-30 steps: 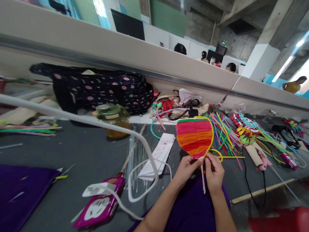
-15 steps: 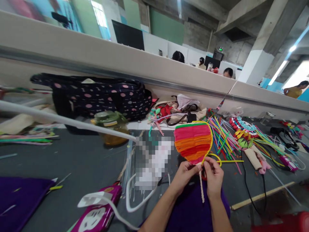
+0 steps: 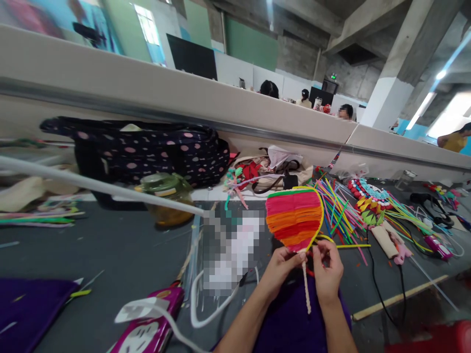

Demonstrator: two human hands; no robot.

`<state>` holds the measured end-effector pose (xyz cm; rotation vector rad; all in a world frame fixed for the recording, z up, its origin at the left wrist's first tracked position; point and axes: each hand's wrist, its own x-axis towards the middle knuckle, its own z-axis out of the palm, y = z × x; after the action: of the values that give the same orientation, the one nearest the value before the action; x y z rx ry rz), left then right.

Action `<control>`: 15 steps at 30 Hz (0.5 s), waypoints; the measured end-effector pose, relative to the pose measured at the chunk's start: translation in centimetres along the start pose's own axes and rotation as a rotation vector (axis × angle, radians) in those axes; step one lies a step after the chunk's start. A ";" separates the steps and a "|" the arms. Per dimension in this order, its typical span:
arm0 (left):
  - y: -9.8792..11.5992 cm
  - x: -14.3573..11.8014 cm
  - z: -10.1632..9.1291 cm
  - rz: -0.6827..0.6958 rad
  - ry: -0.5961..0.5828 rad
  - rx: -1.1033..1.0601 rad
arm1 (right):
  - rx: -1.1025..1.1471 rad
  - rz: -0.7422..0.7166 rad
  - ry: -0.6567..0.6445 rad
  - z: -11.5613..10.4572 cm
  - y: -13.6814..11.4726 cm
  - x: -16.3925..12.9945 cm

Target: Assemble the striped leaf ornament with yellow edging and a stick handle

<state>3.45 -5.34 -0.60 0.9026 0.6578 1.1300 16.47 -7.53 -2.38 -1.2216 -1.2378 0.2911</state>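
Note:
A hand fan [image 3: 294,215] faces me, banded in pink, orange and red fuzzy strips, with a green strip along its top. My left hand [image 3: 280,268] is closed on the fan's base, where the twisted cream handle [image 3: 306,291] begins and hangs down. A yellow pipe cleaner [image 3: 323,218] runs along the fan's right edge. Just right of the base, my right hand [image 3: 328,269] pinches the lower part of that pipe cleaner between thumb and fingers. Its loose end passes behind the fingers and sticks out to the right.
Loose coloured pipe cleaners [image 3: 340,211] lie behind my right hand. A beaded round piece [image 3: 370,196] sits beyond them. Left are a green-lidded jar [image 3: 165,201], a polka-dot bag [image 3: 158,152], a purple packet [image 3: 150,323] and a white cable [image 3: 195,304]. Black cords cross the right side.
My right hand has shifted slightly right, away from the fan's base, and the yellow loop beside it looks flatter. My left hand keeps its hold on the fan.

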 end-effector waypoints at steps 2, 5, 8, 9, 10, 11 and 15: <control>0.0 0.0 0.0 -0.005 0.006 0.003 | 0.024 -0.031 0.035 0.0 0.0 0.0; -0.1 0.0 -0.1 -0.007 0.012 0.001 | 0.032 -0.099 0.054 0.0 -0.1 0.1; -0.1 -0.1 0.0 -0.007 0.013 0.003 | 0.023 -0.152 0.047 0.0 0.1 0.2; -0.1 -0.1 0.0 -0.007 0.010 0.007 | 0.023 -0.166 0.039 0.0 0.2 0.2; 0.0 -0.1 0.0 -0.008 0.006 0.012 | 0.023 -0.179 0.030 0.0 0.2 0.2; 0.0 -0.2 0.0 -0.007 0.004 0.016 | 0.020 -0.191 0.020 0.0 0.3 0.3; 0.0 -0.2 0.0 -0.011 -0.002 0.018 | -0.025 -0.235 -0.014 -0.1 0.5 0.4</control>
<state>3.41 -5.49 -0.58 0.9143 0.6711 1.1148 16.89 -7.10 -2.52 -1.0837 -1.3859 0.1119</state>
